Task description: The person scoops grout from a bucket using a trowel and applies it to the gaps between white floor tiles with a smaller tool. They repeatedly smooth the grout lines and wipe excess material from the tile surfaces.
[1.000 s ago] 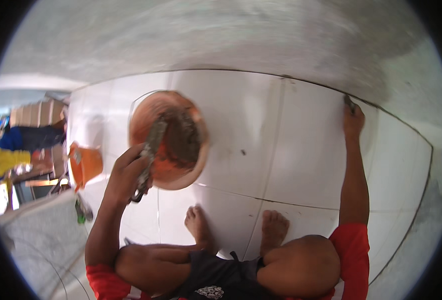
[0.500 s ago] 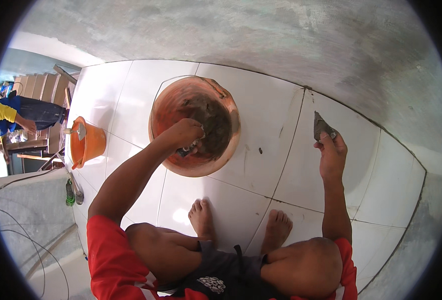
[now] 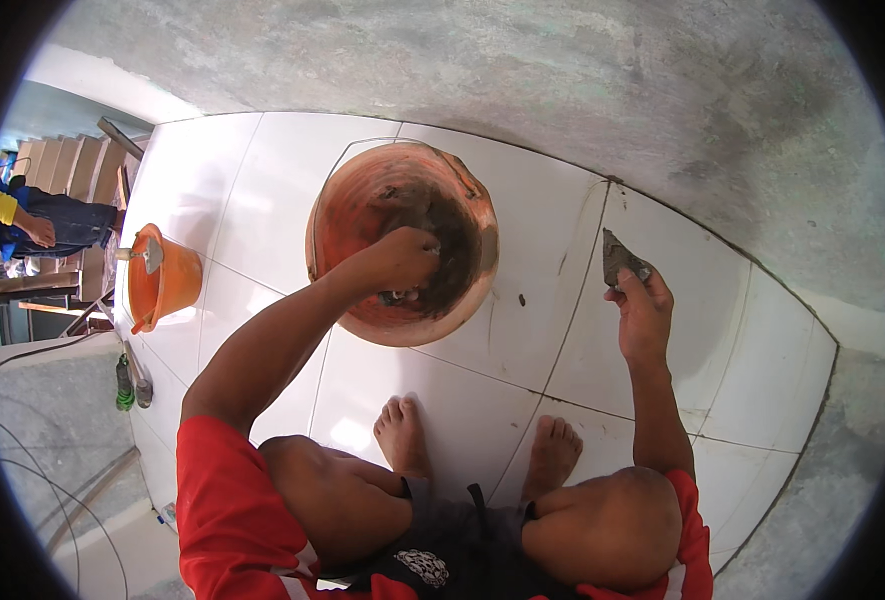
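Note:
My left hand (image 3: 410, 262) is closed inside the large orange bucket (image 3: 328, 235), low over the wet grey mortar (image 3: 453, 235). A bit of something grey and whitish shows under its fingers, mostly hidden by the hand. Off to the right, my right hand (image 3: 646, 312) pinches a triangular grey piece (image 3: 618, 256) between thumb and fingers. Its tip points up and away from me, and its surface looks coated with mortar; whether it has a handle is hidden. This hand hovers over the white floor tiles, apart from the bucket.
A smaller orange bucket (image 3: 178, 290) stands at the left with a trowel (image 3: 151, 256) on its rim. Near it lie a green-handled tool (image 3: 124, 383) and cables (image 3: 53, 478). A grey wall (image 3: 523, 70) bounds the floor ahead. Another person (image 3: 48, 222) is at far left.
My left hand has shifted right and slightly up within the bucket, deeper over the mortar. My right hand with the grey piece has moved a little left. The view has shifted slightly.

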`<state>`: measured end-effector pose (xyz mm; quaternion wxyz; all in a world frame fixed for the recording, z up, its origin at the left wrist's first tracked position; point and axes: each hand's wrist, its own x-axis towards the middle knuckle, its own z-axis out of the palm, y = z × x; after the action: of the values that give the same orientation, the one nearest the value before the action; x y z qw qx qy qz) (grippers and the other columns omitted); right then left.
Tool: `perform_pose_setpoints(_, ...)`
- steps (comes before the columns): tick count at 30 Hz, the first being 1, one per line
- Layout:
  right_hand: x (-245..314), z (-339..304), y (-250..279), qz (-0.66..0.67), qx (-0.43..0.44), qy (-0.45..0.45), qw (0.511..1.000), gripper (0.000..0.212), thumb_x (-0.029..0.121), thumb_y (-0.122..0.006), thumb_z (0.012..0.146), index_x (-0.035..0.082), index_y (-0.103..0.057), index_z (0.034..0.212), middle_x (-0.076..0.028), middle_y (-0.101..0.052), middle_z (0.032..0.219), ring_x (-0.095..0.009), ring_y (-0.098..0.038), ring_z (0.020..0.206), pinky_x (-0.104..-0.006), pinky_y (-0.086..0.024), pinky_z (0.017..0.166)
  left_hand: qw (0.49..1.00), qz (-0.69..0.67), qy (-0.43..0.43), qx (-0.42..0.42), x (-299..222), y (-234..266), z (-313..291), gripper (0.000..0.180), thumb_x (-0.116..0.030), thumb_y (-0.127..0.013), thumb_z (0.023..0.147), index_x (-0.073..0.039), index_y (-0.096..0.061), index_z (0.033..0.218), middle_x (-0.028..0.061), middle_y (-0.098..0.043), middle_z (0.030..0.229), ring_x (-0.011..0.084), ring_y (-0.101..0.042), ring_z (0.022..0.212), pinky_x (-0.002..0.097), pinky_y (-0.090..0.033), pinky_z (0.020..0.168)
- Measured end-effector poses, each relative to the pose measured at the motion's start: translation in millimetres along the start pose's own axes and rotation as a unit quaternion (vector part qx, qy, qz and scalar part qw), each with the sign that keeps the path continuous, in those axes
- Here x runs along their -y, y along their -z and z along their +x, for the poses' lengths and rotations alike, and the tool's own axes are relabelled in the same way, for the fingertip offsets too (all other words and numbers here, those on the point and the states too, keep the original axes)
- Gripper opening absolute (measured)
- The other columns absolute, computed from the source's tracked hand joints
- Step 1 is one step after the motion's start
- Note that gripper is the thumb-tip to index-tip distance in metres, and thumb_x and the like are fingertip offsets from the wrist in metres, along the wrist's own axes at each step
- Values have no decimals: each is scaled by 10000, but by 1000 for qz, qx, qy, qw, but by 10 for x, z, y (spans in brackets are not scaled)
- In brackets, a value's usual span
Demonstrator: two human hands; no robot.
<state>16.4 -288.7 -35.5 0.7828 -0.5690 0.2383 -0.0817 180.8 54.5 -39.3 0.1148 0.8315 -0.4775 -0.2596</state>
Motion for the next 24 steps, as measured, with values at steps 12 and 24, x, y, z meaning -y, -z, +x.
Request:
perform_pose_setpoints(12, 175, -195, -192, 99, 52, 19, 994, 235, 109, -616, 953, -24, -618, 1146, -74, -689, 1031, -137, -640, 890, -323, -532, 758, 847, -476, 236, 7, -846, 798, -202, 332, -197, -528, 950, -5, -615, 1207, 53, -629, 820, 144, -620, 681, 285, -520, 628)
perform_pose_setpoints(24, 637, -588, -874, 399, 152, -192, 883, 172, 174, -607, 987, 27, -634, 1072, -79, -687, 991, -179, -657, 873, -363, -564, 813, 893, -392, -19, -219, -1536, 628, -199, 561, -95, -630, 983, -84, -431, 1508, 50, -571, 1172, 143, -544, 1064, 304, -449, 979)
